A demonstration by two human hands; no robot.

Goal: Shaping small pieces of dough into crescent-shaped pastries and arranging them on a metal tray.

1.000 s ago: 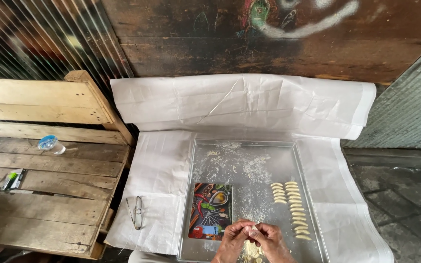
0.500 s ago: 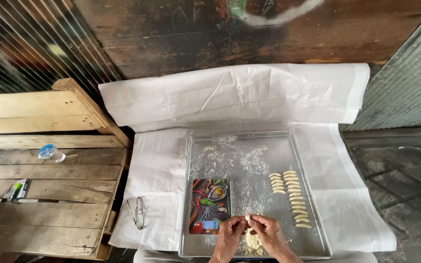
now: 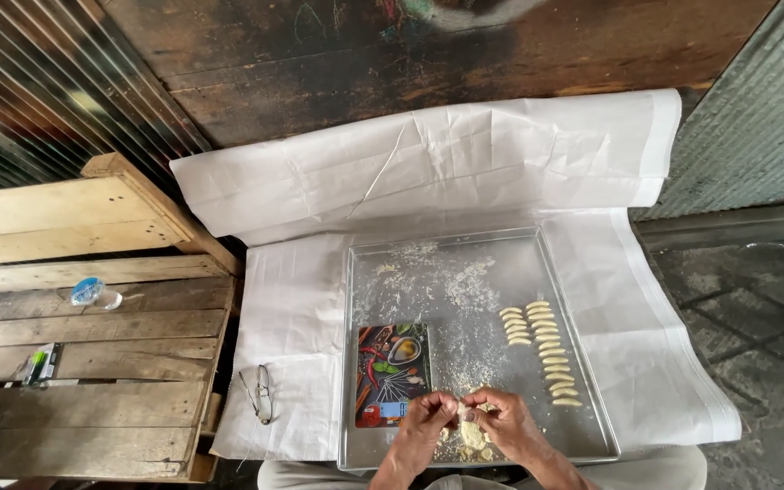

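Both hands, the left hand (image 3: 426, 419) and right hand (image 3: 501, 419), pinch what looks like a small lump of dough (image 3: 470, 425) at the near edge of the metal tray (image 3: 446, 263), apparently mid-shaping; next, laying it beside the shaped pieces (image 3: 544, 349) wants gentle fingers.

dough lump (image 3: 472, 434): pale, soft, irregular; near edge of tray (image 3: 446, 272), between both hands' fingertips | shaped pieces (image 3: 542, 349): small pale crescents, two neat rows, lying flat, right side of tray | tray: metal, rectangular, floured, flat on white cloth
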